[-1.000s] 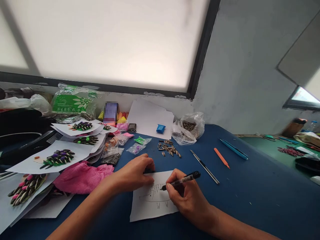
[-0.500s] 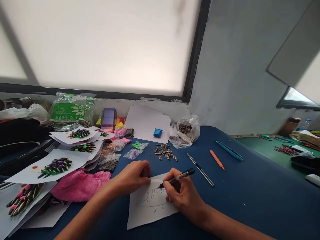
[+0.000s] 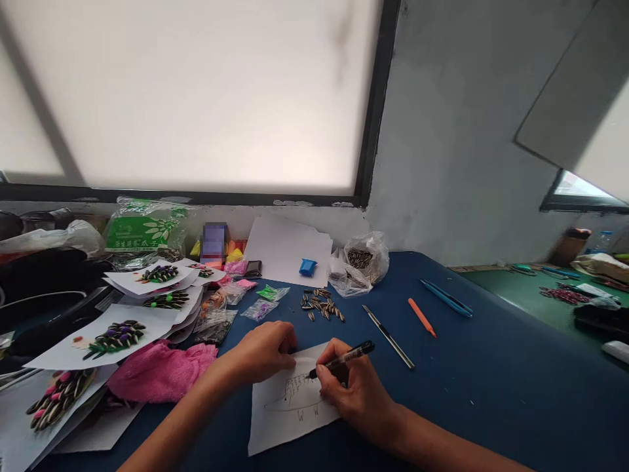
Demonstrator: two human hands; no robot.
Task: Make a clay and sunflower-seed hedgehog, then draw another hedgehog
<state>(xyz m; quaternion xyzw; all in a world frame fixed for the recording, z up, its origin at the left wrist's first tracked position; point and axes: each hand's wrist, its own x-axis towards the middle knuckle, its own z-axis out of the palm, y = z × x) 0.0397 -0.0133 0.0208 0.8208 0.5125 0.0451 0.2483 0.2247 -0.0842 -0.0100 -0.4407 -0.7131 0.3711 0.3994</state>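
Observation:
My right hand [image 3: 361, 387] is closed around a black pen [image 3: 344, 359], its tip on a white sheet of paper [image 3: 275, 436]. On the sheet is a line drawing [image 3: 297, 396] of an animal with a pointed snout, short legs and rows of small strokes along its back. My left hand [image 3: 265, 351] lies over the sheet's upper left corner, fingers curled and thumb stretched onto the paper, holding it down. Just beyond the hands is a small heap of striped sunflower seeds [image 3: 322, 305].
Right of the sheet lie a craft knife [image 3: 388, 337], an orange pen [image 3: 422, 318] and blue tweezers [image 3: 446, 298]. A bag of seeds [image 3: 361, 259] and a blue packet [image 3: 308, 267] stand behind. At left are a pink cloth [image 3: 162, 372] and stacked seed-covered sheets [image 3: 54, 357].
The pen tip has shifted slightly along the drawing's back, with my right hand. My left hand stays on the corner. The whole view has tilted a little.

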